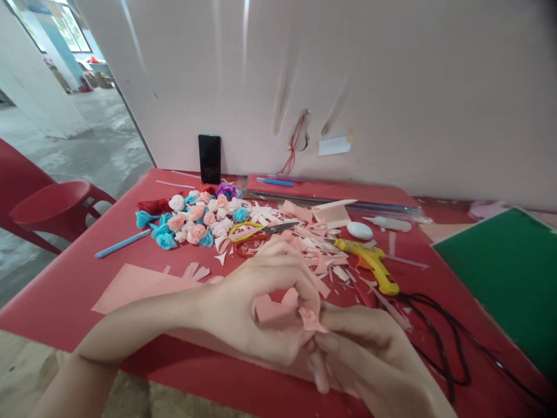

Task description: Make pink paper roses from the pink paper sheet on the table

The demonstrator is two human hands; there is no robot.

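Observation:
Between my fingertips is a small pink paper flower [308, 319], its petals curled round a tight middle. My left hand [265, 296] arches over from the left and pinches the flower between thumb and fingers. From the right, my right hand [369, 348] is closed on the flower's lower edge with thumb and forefinger. Under both hands lies pink paper [143, 287] on the red table [56, 296]. Just beyond my left hand are scissors [282, 227] with yellow and red handles, among pink and white paper scraps [322, 264].
Finished paper roses [195, 217] are heaped at the back left, beside a blue pen [122, 244]. A yellow glue gun [369, 261] with a black cable [461, 337] lies right, near a green board [500, 278]. A phone [210, 159] leans on the white partition [369, 75].

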